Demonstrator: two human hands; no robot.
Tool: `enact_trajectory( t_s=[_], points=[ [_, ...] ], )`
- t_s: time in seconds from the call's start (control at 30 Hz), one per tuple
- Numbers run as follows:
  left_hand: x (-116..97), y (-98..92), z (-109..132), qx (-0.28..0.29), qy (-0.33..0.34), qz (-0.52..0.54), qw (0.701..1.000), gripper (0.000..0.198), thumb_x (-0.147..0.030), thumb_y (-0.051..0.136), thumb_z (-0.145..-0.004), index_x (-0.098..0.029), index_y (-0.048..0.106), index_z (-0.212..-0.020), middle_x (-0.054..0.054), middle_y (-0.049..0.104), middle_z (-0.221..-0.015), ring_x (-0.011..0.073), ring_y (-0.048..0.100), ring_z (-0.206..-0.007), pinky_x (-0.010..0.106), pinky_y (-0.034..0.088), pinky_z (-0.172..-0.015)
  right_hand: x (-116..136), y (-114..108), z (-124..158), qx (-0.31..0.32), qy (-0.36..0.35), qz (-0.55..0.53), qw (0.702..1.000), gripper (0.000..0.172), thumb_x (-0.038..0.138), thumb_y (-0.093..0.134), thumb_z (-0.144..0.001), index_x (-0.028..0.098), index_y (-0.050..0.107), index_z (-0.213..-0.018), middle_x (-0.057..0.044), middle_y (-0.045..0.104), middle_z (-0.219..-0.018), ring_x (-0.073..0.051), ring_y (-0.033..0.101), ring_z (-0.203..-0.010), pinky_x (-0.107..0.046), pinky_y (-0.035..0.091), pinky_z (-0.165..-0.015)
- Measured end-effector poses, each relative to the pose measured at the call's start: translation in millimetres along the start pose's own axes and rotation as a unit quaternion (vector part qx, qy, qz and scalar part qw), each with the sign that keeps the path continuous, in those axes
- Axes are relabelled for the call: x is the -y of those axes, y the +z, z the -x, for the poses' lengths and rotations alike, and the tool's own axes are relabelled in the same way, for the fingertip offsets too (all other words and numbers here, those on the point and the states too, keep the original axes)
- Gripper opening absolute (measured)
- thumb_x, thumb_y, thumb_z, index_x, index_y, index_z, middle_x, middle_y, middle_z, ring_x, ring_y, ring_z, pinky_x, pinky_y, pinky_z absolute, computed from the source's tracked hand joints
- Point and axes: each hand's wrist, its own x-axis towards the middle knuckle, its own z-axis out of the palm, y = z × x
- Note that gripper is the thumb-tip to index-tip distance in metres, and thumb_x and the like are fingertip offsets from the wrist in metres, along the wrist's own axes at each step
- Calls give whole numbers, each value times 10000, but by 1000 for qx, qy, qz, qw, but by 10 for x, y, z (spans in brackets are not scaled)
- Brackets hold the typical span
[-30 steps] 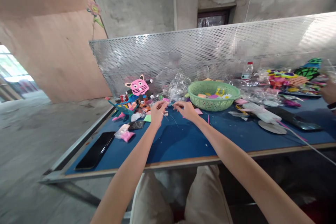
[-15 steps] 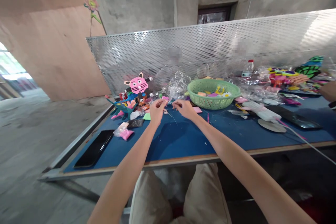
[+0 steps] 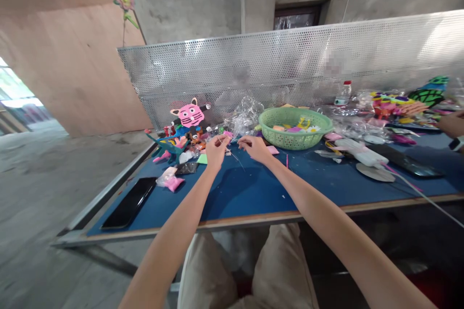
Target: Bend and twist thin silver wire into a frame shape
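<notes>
Thin strand: lies between the left hand and the right hand; slants toward the person over the worktop; contact of its lower end with the worktop cannot be determined
Handling: judged very light; springy if wire, limp if thread; too fine to identify; a sharp bend would probably leave a kink
Hold point: best pinched close to its end; a hold far back would let the tip sway
Left fingers: pinched together at the tips, apparently upon the strand
Right fingers: curled, tips near the left ones; whether they grasp anything cannot be told
Green basket: stands beyond the right hand; perforated wall
Pink cat face: beyond the left hand, tilted, among small coloured pieces
Black phone: flat near the worktop's left edge
</notes>
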Motion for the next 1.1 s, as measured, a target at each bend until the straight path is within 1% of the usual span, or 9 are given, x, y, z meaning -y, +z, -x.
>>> enact_trajectory(
  t_s=[0.23, 0.4, 0.57, 0.7, 0.8, 0.93, 1.1],
  points=[
    [47, -11, -20, -10, -1, -10, 1000, 299, -436, 749, -765, -182, 756, -921, 4, 584, -572, 141, 514, -539, 255, 375, -518, -17, -6, -3, 3, 3, 3, 1000, 175, 166, 564, -876, 199, 724, -935, -30, 763, -806, -180, 719, -751, -300, 543, -775],
    [25, -18, -12, -7, 16, -31, 999, 277, -423, 739, -772, -180, 756, -903, 14, 637, -641, 121, 510, -534, 238, 381, -511, -22, -16, -8, 6, 4, 20, 1000, 176, 180, 564, -883, 199, 728, -944, -26, 760, -792, -179, 714, -745, -300, 536, -776],
    [-32, -37, -1, 0, 20, -41, 999, 273, -415, 730, -779, -172, 756, -900, 9, 624, -599, 120, 516, -502, 237, 388, -500, -39, -21, -11, 11, -1, 33, 999, 172, 152, 561, -877, 192, 718, -936, -27, 760, -788, -177, 715, -740, -297, 531, -787],
    [-54, -66, -24, -3, 24, -35, 999, 222, -371, 752, -746, -174, 753, -850, 38, 667, -648, 166, 599, -604, 250, 442, -539, -70, -11, -5, 17, -1, 35, 999, 181, 130, 554, -872, 198, 711, -929, -24, 761, -786, -179, 721, -746, -301, 530, -794],
    [-54, -82, -47, 0, 23, -33, 999, 162, -310, 760, -725, -172, 747, -808, 57, 695, -696, 192, 639, -677, 268, 476, -586, -100, 11, 3, 29, 10, 46, 998, 164, 142, 560, -873, 202, 707, -913, -16, 760, -773, -177, 717, -741, -295, 526, -771],
    [-52, -87, -58, 4, 14, -36, 999, 106, -262, 756, -720, -176, 742, -781, 66, 707, -720, 202, 659, -709, 281, 496, -617, -132, 41, 11, 36, 17, 45, 998, 133, 172, 567, -880, 202, 696, -891, -13, 756, -771, -169, 708, -730, -285, 522, -744],
    [-68, -85, -49, 15, 16, -33, 999, 116, -283, 757, -727, -182, 747, -783, 61, 710, -714, 200, 660, -702, 277, 498, -602, -123, 40, 13, 28, 13, 50, 998, 115, 197, 580, -873, 198, 693, -852, -22, 748, -787, -175, 701, -741, -285, 519, -734]
  ],
)
